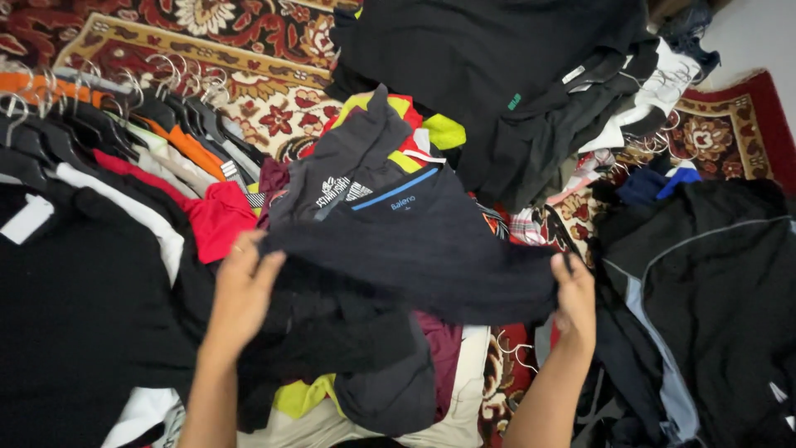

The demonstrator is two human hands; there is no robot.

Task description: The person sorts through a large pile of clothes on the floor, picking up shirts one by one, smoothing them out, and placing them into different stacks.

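While both hands (240, 290) grip it, dark shirt (414, 249) hides fingers

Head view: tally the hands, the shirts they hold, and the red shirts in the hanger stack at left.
Hands: 2, left hand and right hand
Held navy T-shirt: 1
Red shirt: 1
Total: 4

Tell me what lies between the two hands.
In the head view, the dark shirt spans from the left hand to the right hand, both gripping its edges.
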